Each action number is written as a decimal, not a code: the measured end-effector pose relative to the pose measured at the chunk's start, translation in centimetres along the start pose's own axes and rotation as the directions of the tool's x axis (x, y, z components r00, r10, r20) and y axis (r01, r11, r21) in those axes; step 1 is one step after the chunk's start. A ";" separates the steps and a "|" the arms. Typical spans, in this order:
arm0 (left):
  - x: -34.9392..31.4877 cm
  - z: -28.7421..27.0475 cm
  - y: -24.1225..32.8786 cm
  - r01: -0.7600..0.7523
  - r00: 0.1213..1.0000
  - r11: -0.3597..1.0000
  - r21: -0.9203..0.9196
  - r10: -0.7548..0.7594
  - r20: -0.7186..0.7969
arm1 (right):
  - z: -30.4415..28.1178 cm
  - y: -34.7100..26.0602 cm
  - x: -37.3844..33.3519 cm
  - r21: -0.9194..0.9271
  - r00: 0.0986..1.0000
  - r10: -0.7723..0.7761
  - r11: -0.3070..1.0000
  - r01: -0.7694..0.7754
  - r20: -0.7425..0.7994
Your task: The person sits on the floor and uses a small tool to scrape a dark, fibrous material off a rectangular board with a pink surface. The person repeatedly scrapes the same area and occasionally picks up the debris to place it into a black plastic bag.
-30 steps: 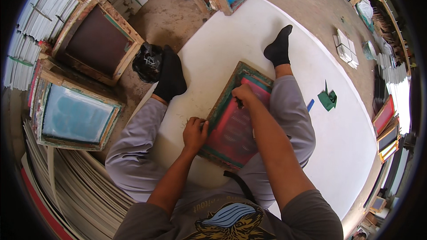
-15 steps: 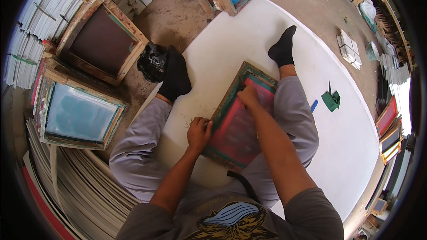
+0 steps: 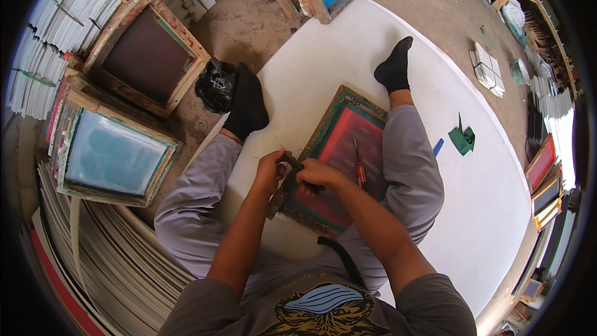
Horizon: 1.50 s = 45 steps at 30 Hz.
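Both hands work the near left corner of the red screen frame (image 3: 342,162) lying between the legs: left hand (image 3: 270,171) and right hand (image 3: 314,174) grip a dark tool (image 3: 285,183). Next comes steady leverage there.

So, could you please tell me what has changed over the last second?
The right hand left the far end of the red-meshed wooden screen frame and joined the left hand at its near-left edge, both now gripping a dark tool. Frame and legs stayed put.
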<state>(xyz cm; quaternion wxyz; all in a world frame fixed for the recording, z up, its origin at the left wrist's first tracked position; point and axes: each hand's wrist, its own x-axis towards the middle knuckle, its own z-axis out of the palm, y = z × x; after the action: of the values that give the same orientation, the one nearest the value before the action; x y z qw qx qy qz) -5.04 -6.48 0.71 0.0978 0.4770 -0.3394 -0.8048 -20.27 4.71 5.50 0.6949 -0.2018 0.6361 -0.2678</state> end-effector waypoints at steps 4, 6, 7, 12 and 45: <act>-0.2 -0.7 -0.1 0.051 0.991 0.982 -0.182 -0.073 -0.115 | 0.1 -0.9 -0.2 -0.208 0.999 -0.027 0.978 0.033 0.031; -1.0 -1.0 0.3 -0.048 0.985 0.993 0.109 0.066 -0.162 | -0.3 -0.5 -0.1 -0.244 0.998 -0.054 0.968 0.061 0.035; -1.4 -1.1 0.6 -0.093 0.976 0.963 0.253 0.139 -0.170 | -0.8 -0.6 -0.3 -0.242 0.999 -0.044 0.970 0.039 -0.017; -2.8 -2.0 -0.6 -0.120 0.840 0.465 0.877 0.519 -0.161 | -8.1 -2.2 -0.4 -0.595 0.966 -0.039 0.794 -0.124 -0.254; -4.6 -0.4 -4.4 -0.439 0.711 0.356 0.825 0.699 0.078 | -15.8 -7.7 4.1 -0.750 0.804 -0.026 0.377 -0.543 -0.595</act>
<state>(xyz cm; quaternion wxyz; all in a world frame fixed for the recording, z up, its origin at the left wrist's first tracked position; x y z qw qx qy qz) -1.59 -1.13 0.96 0.1982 0.4279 -0.7873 -0.3971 -36.67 -2.93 5.36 0.3127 -0.3531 0.8612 0.1896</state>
